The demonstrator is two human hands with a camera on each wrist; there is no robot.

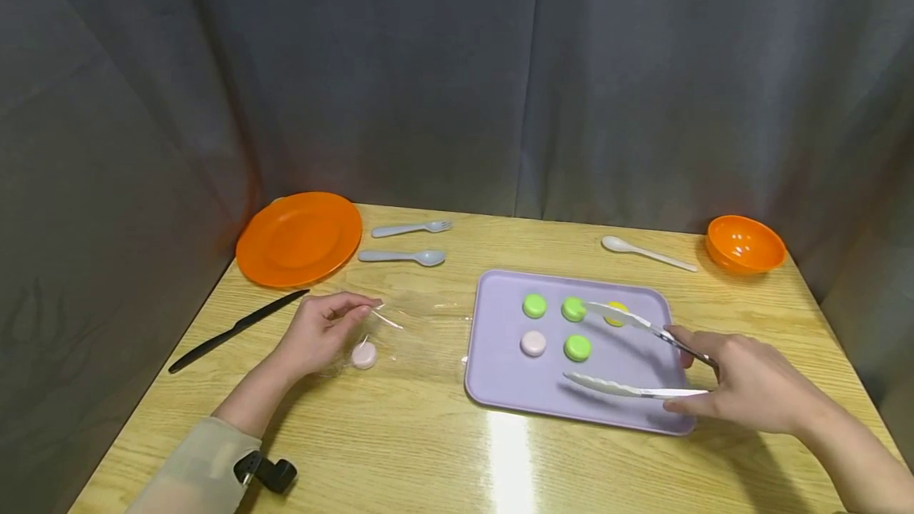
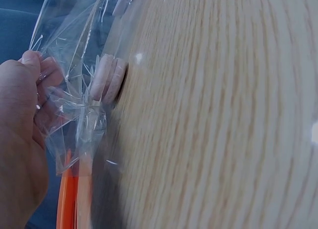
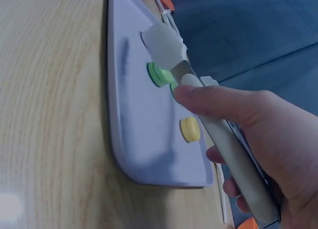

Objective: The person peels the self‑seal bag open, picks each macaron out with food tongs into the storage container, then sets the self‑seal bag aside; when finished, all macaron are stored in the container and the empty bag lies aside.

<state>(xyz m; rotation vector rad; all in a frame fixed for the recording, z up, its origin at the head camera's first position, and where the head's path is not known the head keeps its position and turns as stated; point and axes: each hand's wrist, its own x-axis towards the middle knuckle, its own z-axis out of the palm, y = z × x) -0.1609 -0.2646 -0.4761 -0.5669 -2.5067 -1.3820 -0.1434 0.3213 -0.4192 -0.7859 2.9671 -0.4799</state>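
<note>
My left hand (image 1: 321, 331) pinches the edge of a clear plastic bag (image 1: 421, 339) that spreads over the table toward the tray. Inside the bag, close by the fingers, a pale pink macaron (image 1: 363, 355) stands out; the left wrist view shows its two layers through the film. With my right hand (image 1: 750, 383) I hold metal tongs (image 1: 614, 389), their arms spread apart above the lilac tray (image 1: 500, 387). On that tray sit three green macarons (image 1: 577, 348), one pink macaron (image 1: 532, 343) and a yellow macaron (image 1: 616, 308), partly covered by the upper tong arm. Nothing is between the tong tips.
Left of the bag lies a black knife (image 1: 239, 330), below an orange plate (image 1: 300, 240). A grey fork (image 1: 412, 229) and grey spoon (image 1: 403, 257) lie behind the bag. Behind the tray are a white spoon (image 1: 648, 252) and an orange bowl (image 1: 745, 245). Grey curtains (image 1: 428, 86) enclose the table.
</note>
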